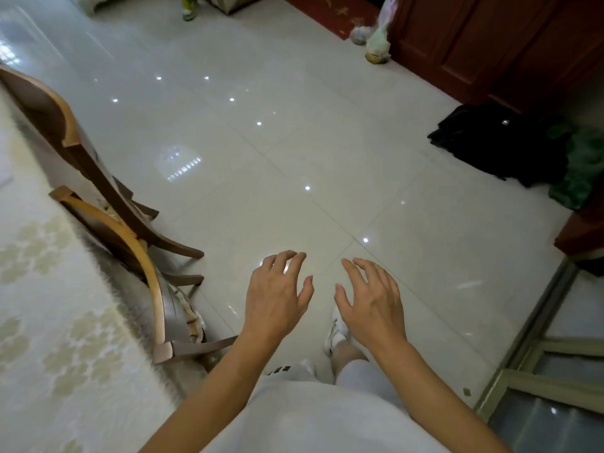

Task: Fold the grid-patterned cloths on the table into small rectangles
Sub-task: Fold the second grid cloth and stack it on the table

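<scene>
No grid-patterned cloth shows in this view. My left hand (276,294) and my right hand (371,297) hover side by side over the tiled floor, palms down, fingers loosely spread, holding nothing. The table (49,305), covered in a cream cloth with a pale leaf pattern, runs along the left edge, apart from both hands.
Two wooden chairs (108,223) are tucked against the table's side. A dark bag (496,142) and green fabric (585,168) lie on the floor at the right by a red-brown cabinet (490,44). A glass door frame (539,371) stands at the lower right.
</scene>
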Demonstrator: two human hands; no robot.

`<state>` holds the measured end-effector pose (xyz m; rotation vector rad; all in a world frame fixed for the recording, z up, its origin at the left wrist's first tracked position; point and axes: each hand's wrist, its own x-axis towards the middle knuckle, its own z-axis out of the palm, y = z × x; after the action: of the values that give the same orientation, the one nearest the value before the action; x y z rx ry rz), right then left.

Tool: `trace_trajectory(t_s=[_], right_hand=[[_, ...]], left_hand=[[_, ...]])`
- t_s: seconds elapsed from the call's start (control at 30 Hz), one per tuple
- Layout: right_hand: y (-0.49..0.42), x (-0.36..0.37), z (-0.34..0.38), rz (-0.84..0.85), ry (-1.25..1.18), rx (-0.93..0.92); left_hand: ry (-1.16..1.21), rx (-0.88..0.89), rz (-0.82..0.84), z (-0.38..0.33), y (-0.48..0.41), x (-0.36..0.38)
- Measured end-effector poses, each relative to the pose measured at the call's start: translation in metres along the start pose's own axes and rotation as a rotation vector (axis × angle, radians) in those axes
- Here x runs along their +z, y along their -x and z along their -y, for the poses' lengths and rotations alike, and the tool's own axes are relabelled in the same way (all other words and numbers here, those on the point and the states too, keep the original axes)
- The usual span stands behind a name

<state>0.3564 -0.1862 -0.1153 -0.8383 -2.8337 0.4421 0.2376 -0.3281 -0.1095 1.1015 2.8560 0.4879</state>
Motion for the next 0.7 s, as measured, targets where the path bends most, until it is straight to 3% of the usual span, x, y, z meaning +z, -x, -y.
trace_trajectory(t_s=[0.23, 0.7], right_hand=[[-0.117, 0.015, 0.011, 0.045, -0.035, -0.169], [-0.36, 0.033, 0.034, 0.167, -0.116, -0.437]], left_hand=[[-0.047, -0.132, -0.119, 0.027, -0.082, 0.001], [-0.134, -0.474, -0.139, 0.066, -0.258, -0.017]])
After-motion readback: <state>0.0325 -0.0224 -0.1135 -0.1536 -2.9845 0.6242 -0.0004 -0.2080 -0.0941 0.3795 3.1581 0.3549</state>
